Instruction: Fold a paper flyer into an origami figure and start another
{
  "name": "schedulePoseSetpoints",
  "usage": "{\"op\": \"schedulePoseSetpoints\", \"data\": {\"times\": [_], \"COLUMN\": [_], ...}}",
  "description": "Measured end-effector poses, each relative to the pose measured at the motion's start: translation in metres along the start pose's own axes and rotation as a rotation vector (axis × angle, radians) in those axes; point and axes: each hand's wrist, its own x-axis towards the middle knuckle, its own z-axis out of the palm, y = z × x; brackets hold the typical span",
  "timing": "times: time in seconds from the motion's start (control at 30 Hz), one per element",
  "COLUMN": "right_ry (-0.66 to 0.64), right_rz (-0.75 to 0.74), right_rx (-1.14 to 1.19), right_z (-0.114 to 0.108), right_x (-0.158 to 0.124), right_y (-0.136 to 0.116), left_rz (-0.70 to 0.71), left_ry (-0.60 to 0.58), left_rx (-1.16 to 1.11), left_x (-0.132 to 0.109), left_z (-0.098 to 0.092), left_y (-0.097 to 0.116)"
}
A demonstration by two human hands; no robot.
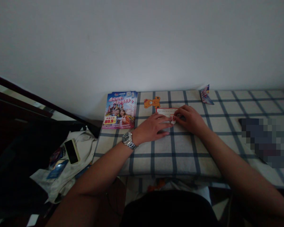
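Note:
A small white sheet of paper (pixel 166 111) with a red border lies on the checked cloth, partly covered by both hands. My left hand (pixel 152 127), with a metal watch (pixel 129 140) on its wrist, rests over its left part, fingers stretched out and lying flat. At the right edge, my right hand (pixel 188 119) has its thumb and fingers closed on the paper, near some red print. Just beyond the paper lies a brown bear cutout (pixel 152 102). A stack of printed flyers (pixel 120 110) sits to the left of my left hand.
A folded piece of printed paper (pixel 205 95) stands near the wall (pixel 142 44). On the right of the checked tablecloth (pixel 142 160) is a dark pixelated item (pixel 265 142). Left of the table, a phone (pixel 72 151) lies on a pale cloth bag (pixel 85 142).

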Motion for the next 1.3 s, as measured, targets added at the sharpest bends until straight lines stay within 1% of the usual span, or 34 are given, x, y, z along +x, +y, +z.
{"op": "schedulePoseSetpoints", "data": {"times": [0.13,0.23,0.37,0.43,0.53,0.6,1.0,1.13,1.3], "right_ry": [0.003,0.019,0.031,0.016,-0.044,-0.079,-0.155,-0.152,-0.144], "right_rz": [-0.025,-0.042,-0.123,-0.175,-0.251,-0.275,-0.243,-0.216,-0.223], "right_rx": [-0.013,-0.025,-0.030,-0.020,0.009,0.038,0.162,0.138,0.160], "right_z": [0.001,0.000,-0.006,-0.010,-0.013,-0.013,-0.012,-0.012,-0.012], "right_x": [0.000,-0.001,-0.003,-0.004,-0.005,-0.006,-0.010,-0.010,-0.009], "right_y": [0.002,0.002,-0.001,-0.004,-0.008,-0.009,-0.002,-0.003,-0.002], "left_rz": [-0.005,-0.010,-0.012,-0.016,-0.023,-0.028,-0.051,-0.046,-0.054], "left_ry": [-0.024,-0.018,-0.020,-0.028,-0.029,-0.029,-0.023,-0.025,-0.029], "left_rx": [0.005,0.003,-0.002,0.000,0.001,0.002,0.019,-0.001,-0.017], "left_x": [-0.001,0.000,-0.001,-0.001,-0.002,-0.002,-0.004,-0.003,-0.004], "left_z": [0.001,0.001,-0.001,-0.002,-0.002,-0.002,-0.005,-0.007,-0.006], "left_y": [-0.001,-0.001,-0.002,-0.003,-0.004,-0.004,-0.002,-0.001,-0.002]}}
